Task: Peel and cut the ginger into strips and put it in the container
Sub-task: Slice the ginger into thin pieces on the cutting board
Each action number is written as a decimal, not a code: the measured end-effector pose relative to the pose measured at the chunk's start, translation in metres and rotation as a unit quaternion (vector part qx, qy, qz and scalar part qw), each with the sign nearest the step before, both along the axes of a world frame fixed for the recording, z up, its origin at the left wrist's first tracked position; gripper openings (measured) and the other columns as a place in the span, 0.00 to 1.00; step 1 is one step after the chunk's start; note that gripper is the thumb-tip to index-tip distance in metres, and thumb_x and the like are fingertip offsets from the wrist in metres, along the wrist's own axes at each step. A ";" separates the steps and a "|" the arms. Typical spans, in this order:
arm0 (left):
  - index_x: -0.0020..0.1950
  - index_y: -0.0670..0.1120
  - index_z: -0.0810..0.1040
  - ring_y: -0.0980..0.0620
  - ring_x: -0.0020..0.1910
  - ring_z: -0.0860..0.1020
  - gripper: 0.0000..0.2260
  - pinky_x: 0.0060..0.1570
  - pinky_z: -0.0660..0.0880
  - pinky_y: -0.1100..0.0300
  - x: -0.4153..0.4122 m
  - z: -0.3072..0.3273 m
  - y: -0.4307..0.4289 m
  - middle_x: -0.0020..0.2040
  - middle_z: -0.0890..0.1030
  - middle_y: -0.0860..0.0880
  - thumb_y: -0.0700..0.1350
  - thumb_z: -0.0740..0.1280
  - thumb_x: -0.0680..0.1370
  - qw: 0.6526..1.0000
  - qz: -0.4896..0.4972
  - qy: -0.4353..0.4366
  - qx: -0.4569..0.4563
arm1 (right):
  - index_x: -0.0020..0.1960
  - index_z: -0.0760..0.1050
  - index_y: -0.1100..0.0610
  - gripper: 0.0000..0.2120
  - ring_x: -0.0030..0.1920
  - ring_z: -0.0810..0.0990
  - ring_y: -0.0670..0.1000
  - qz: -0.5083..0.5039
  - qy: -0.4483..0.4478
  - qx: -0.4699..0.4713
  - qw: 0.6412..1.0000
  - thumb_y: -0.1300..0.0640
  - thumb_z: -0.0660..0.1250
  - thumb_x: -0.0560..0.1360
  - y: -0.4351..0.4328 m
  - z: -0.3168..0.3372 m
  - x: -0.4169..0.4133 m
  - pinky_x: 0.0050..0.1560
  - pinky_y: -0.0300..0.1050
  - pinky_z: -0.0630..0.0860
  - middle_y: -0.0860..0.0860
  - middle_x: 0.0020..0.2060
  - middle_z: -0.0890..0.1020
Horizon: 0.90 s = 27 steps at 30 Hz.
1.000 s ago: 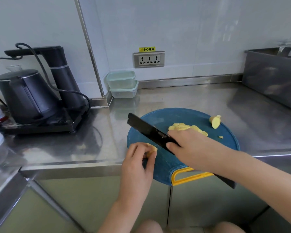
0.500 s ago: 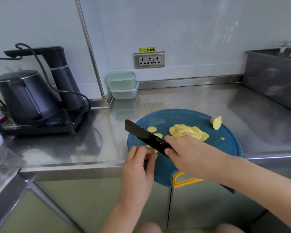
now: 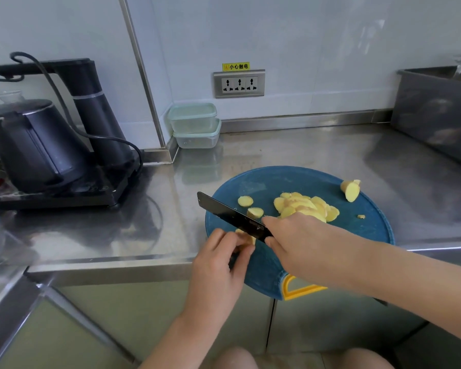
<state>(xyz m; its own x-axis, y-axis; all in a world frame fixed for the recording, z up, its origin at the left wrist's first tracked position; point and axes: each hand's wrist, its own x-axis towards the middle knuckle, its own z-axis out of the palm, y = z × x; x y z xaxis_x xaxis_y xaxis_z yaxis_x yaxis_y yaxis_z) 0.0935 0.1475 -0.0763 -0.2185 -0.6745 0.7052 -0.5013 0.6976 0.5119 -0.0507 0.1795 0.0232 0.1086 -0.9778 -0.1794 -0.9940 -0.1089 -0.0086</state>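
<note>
The right grip [image 3: 298,243] was curled round the black knife [image 3: 229,213] where blade meets handle, with the blade angled across the blue cutting board [image 3: 277,182]. The left grip [image 3: 218,265] pinched a small ginger stub [image 3: 246,237] at the board's near-left edge, right against the blade. Peeled ginger looked firm, light and wet (probably slippery), so the stub wanted fingertips tucked well behind the cutting line. Cut slices [image 3: 309,207] lay heaped mid-board, and a thicker chunk [image 3: 351,190] sat near the far right rim. The board overhung the bench [image 3: 317,150] towards the person. The stacked containers [image 3: 194,126] stood well apart by the back wall, with bare steel between.
</note>
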 end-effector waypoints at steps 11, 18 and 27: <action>0.41 0.45 0.77 0.65 0.36 0.70 0.04 0.39 0.65 0.78 -0.001 -0.001 -0.001 0.38 0.73 0.58 0.45 0.68 0.74 0.999 0.007 0.040 0.020 | 0.47 0.61 0.55 0.05 0.31 0.66 0.48 0.038 0.009 -0.007 0.999 0.56 0.55 0.80 -0.026 -0.006 0.021 0.28 0.40 0.61 0.48 0.33 0.64; 0.40 0.45 0.77 0.65 0.35 0.71 0.05 0.37 0.68 0.77 -0.001 0.000 -0.001 0.39 0.75 0.56 0.43 0.71 0.73 0.998 0.008 0.053 0.023 | 0.51 0.69 0.57 0.11 0.41 0.76 0.52 -0.062 -0.118 0.074 0.988 0.50 0.52 0.83 -0.006 0.000 -0.008 0.40 0.45 0.74 0.52 0.41 0.75; 0.41 0.45 0.78 0.68 0.38 0.71 0.08 0.38 0.67 0.79 -0.001 0.003 0.003 0.39 0.73 0.60 0.36 0.75 0.69 0.999 0.009 0.031 0.019 | 0.55 0.70 0.57 0.12 0.38 0.72 0.49 -0.034 -0.094 0.042 0.994 0.51 0.52 0.83 0.006 -0.013 -0.019 0.38 0.42 0.70 0.49 0.37 0.72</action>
<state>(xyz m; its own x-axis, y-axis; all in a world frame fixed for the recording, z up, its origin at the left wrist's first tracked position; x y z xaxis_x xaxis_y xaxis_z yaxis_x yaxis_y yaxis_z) 0.0921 0.1505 -0.0733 -0.1629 -0.7041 0.6912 -0.4800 0.6686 0.5679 -0.0700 0.1854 0.0099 0.0815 -0.9664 -0.2439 -0.9792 -0.0319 -0.2005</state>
